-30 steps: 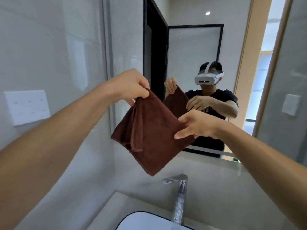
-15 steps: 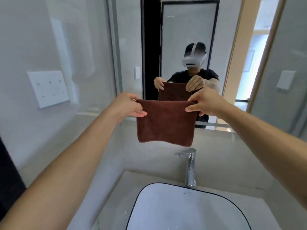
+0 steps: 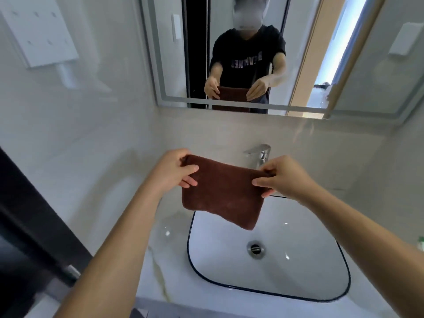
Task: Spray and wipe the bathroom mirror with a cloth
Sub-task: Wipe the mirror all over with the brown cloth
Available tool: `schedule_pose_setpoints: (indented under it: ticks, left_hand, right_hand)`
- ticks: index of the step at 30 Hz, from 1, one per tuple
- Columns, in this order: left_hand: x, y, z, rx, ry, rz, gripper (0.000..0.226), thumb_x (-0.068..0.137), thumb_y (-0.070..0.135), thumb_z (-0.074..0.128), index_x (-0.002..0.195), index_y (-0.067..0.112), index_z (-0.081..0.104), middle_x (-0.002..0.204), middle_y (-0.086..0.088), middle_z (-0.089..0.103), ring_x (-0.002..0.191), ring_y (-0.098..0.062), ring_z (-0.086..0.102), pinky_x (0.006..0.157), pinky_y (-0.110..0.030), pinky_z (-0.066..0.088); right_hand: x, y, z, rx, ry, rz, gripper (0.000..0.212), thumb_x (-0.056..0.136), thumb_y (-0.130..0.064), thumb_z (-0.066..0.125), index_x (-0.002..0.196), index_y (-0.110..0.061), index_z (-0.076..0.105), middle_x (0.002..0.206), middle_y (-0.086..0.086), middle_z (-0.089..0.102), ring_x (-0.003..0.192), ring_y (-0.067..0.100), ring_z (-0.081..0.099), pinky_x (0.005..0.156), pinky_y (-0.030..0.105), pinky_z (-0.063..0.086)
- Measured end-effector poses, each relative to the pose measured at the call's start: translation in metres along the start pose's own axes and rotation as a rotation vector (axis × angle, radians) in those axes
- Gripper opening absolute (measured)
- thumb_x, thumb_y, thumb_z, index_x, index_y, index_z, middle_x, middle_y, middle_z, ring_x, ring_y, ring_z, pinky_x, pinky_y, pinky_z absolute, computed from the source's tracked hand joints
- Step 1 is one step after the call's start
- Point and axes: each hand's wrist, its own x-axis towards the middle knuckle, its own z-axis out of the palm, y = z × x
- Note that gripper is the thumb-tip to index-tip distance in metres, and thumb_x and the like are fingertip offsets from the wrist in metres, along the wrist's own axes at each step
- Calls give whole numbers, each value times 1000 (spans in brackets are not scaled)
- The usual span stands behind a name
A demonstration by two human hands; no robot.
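A folded brown cloth [image 3: 222, 193] hangs over the sink, stretched between my two hands. My left hand [image 3: 174, 168] pinches its upper left corner, thumb in front. My right hand [image 3: 278, 176] pinches the upper right corner. The bathroom mirror [image 3: 305, 53] is on the wall above, and it reflects a person in a black shirt holding the same cloth. No spray bottle is in view.
A white sink basin [image 3: 305, 255] with a dark rim and a metal drain [image 3: 255, 249] sits below the cloth. A chrome faucet [image 3: 260, 153] stands behind it. A white wall panel [image 3: 39, 31] is at upper left, a dark door edge [image 3: 29, 226] at left, a small green object [image 3: 421, 243] at far right.
Both hands have come down from mirror height to just over the sink, and the cloth, first loose and diagonal, is now folded and held level. The view has tilted downward.
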Motion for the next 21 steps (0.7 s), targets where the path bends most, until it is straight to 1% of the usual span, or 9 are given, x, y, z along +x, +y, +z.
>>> schedule_pose_setpoints:
  ticks: [2,3,5,7,10,12,15,19,21]
  left_hand:
    - [-21,-21,-2,-2,-1,-49,13,94,1,61,87,10,57,82,-14,62,62,-26,72,70,-45,59]
    - [-30,-30,-4,4,-7,-70,9,94,0,62,90,7,58,81,-13,61,62,-27,72,74,-49,59]
    - [-47,-45,-7,24,-19,-108,7,94,0,62,94,6,60,82,-14,60,64,-31,71,78,-52,59]
    - [-61,-57,-7,38,-30,-147,14,94,-1,62,88,12,61,83,-14,61,68,-36,71,80,-53,60]
    - [-75,-68,-6,57,-35,-189,15,93,0,63,83,10,59,81,-18,62,75,-42,73,81,-54,60]
    - [-81,-74,-5,70,-41,-212,4,94,2,63,91,1,60,89,-28,65,74,-39,74,79,-49,62]
    - [-85,-79,-5,79,-50,-219,12,94,4,63,99,-6,59,99,-32,66,73,-34,75,75,-42,63]
    - [-91,-81,-5,69,-62,-222,11,94,5,64,100,-4,60,98,-28,68,73,-33,75,77,-44,62]
    - [-98,-79,-5,69,-65,-218,8,94,6,64,98,-1,62,95,-24,70,72,-32,75,77,-42,63]
  right_hand:
    - [-11,11,25,36,-73,27,15,80,-10,80,79,1,70,78,21,73,61,26,75,75,53,60]
    - [-18,15,37,60,-105,35,14,80,-10,80,77,-1,70,75,19,72,62,26,75,76,54,59]
    - [-30,21,59,100,-157,42,10,80,-9,80,76,-6,72,72,12,73,63,27,75,78,52,60]
    - [-40,27,77,126,-203,58,7,81,-8,79,78,-6,73,74,11,75,64,27,75,78,49,61]
    - [-48,33,94,123,-237,77,7,82,-9,79,78,-8,73,73,9,75,63,26,75,79,45,61]
    - [-51,34,98,103,-243,89,8,82,-10,78,81,-6,72,77,13,75,62,24,75,71,35,61]
    - [-55,33,100,95,-233,106,9,83,-10,77,82,-4,72,80,16,75,61,23,75,57,20,51]
    - [-62,33,100,90,-228,116,8,84,-11,77,81,-6,71,77,12,74,61,23,75,56,20,49]
    - [-69,32,100,107,-231,121,8,84,-12,77,81,-6,71,74,9,73,62,23,75,51,16,46]
